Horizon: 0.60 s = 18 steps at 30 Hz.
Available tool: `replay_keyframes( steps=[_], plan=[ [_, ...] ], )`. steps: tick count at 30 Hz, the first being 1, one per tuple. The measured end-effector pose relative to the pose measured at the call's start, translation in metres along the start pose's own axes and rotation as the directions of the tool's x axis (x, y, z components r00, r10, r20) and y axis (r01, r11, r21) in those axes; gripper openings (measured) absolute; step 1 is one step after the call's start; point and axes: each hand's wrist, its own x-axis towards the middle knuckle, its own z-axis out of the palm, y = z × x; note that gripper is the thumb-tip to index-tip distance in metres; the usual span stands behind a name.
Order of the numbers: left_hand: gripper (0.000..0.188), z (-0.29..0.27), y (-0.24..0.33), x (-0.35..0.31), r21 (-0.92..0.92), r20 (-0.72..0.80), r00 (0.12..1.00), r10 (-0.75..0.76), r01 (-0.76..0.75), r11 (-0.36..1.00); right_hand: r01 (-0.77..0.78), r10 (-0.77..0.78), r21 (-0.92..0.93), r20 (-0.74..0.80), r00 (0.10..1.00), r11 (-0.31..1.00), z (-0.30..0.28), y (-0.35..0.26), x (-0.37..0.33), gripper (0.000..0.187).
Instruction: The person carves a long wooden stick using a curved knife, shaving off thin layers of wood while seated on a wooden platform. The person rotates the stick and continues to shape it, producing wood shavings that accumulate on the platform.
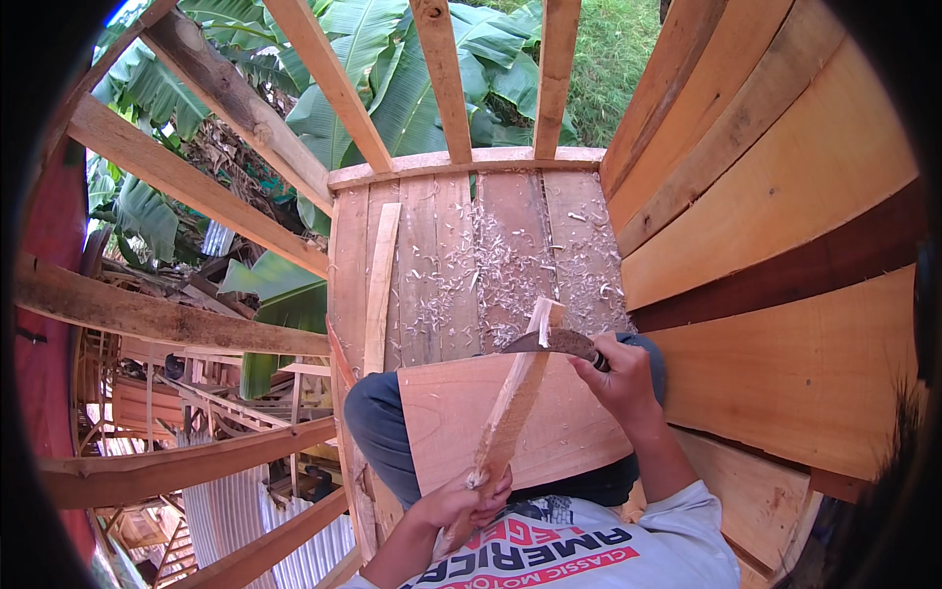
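Observation:
My left hand [457, 501] is closed around the lower end of a rough wooden stick [504, 420], which slants up and away from me. In my right hand [626, 381] is a knife with a dark, curved blade [569, 342]. The blade lies across the stick just below its far, paler tip, and most of the handle is hidden by my fingers. Beneath the stick, a flat wooden board [581, 432] rests across my lap.
Curled wood shavings [500, 265] litter the plank floor [417, 255] in front of me. A loose wooden strip [383, 285] lies at its left. Wooden rails [177, 319] run along the left, and wide boards [775, 363] form the right wall. Banana leaves [392, 98] stand beyond the far bars.

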Motion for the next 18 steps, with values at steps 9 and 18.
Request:
replay_keyframes(
  steps=[9, 18],
  plan=[
    [0.021, 0.005, -0.002, -0.007, 0.388, -0.095, 0.992, 0.081, -0.038, 0.921, -0.139, 0.123, 0.155, 0.105, 0.987, 0.978, -0.013, -0.014, 0.001, 0.03],
    [0.019, 0.017, -0.012, 0.001, 0.443, -0.165, 0.982, -0.092, 0.157, 0.882, -0.018, 0.039, 0.057, -0.397, 0.917, 0.998, -0.002, 0.024, 0.021, 0.037]
  ],
)
